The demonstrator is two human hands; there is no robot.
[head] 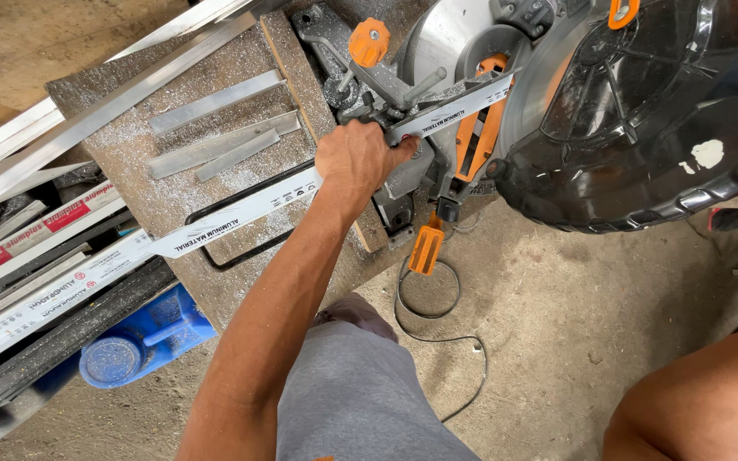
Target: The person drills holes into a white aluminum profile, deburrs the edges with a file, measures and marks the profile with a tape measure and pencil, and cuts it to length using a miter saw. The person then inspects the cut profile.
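The left hand [359, 158] grips a long aluminium strip [241, 212] wrapped in white printed film, fingers closed over it where it lies across the base of a mitre saw [557, 111]. The strip runs from the lower left, over a dusty board [181, 188], up to the right under the saw's clamp with its orange knob [369, 41]. The right hand is hidden; only that forearm [702, 401] shows at the lower right edge, well apart from the left, so I cannot tell its state. Short cut aluminium pieces [215, 141] lie on the board, far left of the hand. More wrapped lengths [36, 230] are stacked at the left. A blue container [143, 337] sits below them, and a black cable [437, 316] loops on the dirt floor near the person's grey shorts [360, 393]
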